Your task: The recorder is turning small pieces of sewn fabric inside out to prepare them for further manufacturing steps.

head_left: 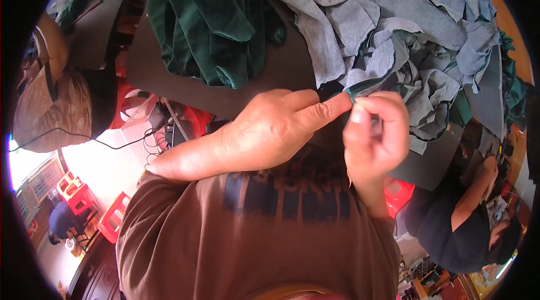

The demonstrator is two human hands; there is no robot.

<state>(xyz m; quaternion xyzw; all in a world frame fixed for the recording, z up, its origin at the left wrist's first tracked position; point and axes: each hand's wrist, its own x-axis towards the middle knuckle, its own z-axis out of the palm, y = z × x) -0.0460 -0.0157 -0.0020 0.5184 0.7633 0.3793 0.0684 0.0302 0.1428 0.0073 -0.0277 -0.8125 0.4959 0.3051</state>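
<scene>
Both hands meet over the table at the edge of a grey fabric piece with a dark green border. My left hand reaches across from the left, its index finger stretched to the green edge and its other fingers curled; its thumb is hidden. My right hand pinches the same edge between thumb and bent index finger, right beside the left fingertip. The piece runs up into a loose heap of grey fabric pieces, several edged in green. Left of the heap lies a pile of dark green velvety fabric.
The dark tabletop shows between the piles. Red plastic stools stand at the left, near a thin black cable. A co-worker in dark clothing sits at the lower right; another person's arm shows at the upper left.
</scene>
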